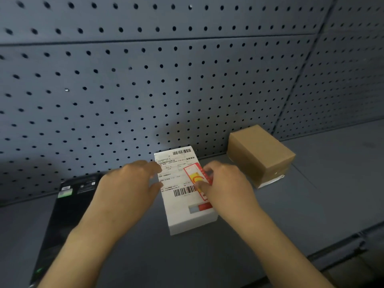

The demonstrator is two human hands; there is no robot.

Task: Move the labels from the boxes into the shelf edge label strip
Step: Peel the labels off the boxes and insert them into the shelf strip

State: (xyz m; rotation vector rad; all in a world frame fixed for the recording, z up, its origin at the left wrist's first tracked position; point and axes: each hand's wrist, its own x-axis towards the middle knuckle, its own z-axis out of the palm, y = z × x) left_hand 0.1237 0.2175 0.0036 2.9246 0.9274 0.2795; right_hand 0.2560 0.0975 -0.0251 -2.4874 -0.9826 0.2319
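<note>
Three boxes sit on a grey shelf (311,204) backed by a pegboard panel (145,80). The white box (187,213) lies flat near the middle of the shelf, its far end almost against the back edge. A flat black box (62,215) lies toward the left end, and a brown cardboard box (260,154) stands close to the back edge, to the right of the white one and apart from it.

The red and yellow label (196,176) lies on the top face of the white box, along its right side, over the printed shipping sheet. The right hand (226,183) is on it: the thumb presses the label's lower part while the fingers curl over its right edge, a narrow pinch that looks meant to lift it free. Whether the label has come off the surface yet cannot be told.

The left hand (133,183) rests at the left side of the white box, fingers loosely spread and holding nothing; it most likely steadies the box so it does not slide while the label is taken.

The shelf's front edge (353,242) runs across the lower right, where the label strip would be; the label is well apart from it, so the carry and insertion are not yet done.
</note>
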